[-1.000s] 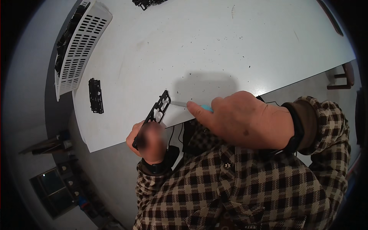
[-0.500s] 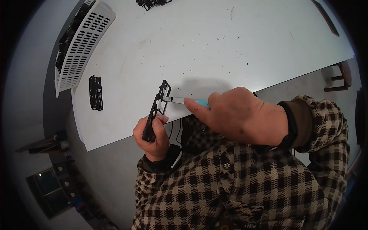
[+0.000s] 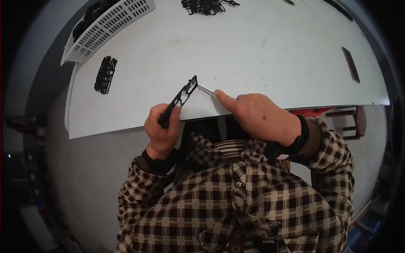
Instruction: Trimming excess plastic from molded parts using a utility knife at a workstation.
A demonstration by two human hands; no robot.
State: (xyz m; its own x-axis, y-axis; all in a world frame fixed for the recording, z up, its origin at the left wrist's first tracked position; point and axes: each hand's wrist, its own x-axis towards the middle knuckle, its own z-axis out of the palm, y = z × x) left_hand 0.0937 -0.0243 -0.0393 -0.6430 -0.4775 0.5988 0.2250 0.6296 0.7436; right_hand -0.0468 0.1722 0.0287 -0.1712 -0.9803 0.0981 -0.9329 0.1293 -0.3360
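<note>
My left hand (image 3: pixel 161 128) grips the lower end of a long black plastic frame part (image 3: pixel 181 98), held tilted over the front edge of the white table (image 3: pixel 253 46). My right hand (image 3: pixel 259 116) holds a thin blade tool (image 3: pixel 206 90) with the forefinger stretched along it. The blade's tip touches the upper end of the black part. The tool's handle is hidden inside my fist.
A white perforated basket (image 3: pixel 109 25) with dark parts stands at the table's far left. A single black part (image 3: pixel 105 74) lies on the left side. A pile of black parts (image 3: pixel 206 6) sits at the far edge. A dark flat slab (image 3: pixel 350 64) lies right. A wooden stool (image 3: pixel 350 120) stands beside the table.
My view has shifted, so the hands sit higher and more central. The blade's tip has stayed at the upper end of the black part, and both hands keep their grips.
</note>
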